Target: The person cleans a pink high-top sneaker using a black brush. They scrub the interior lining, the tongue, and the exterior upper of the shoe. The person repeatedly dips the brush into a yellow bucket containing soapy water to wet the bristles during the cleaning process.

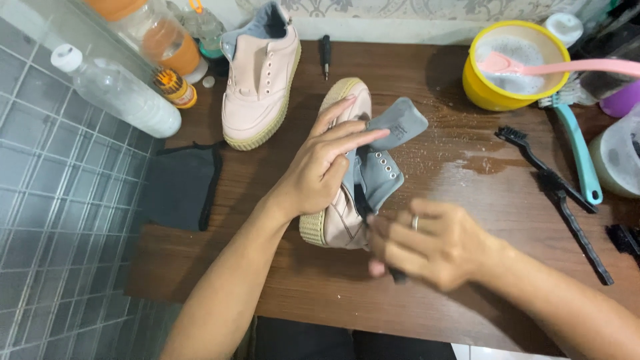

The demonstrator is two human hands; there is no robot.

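Here: two pink shoes [347, 180], two hands [320, 163].

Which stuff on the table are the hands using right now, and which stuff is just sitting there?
In use:
- left hand holding the pink shoe open
- right hand gripping a dark tool at the shoe

Just lying about:
- second pink shoe
- yellow bowl of suds with a pink brush
- black brushes
- teal brush
- dark cloth
- plastic bottle
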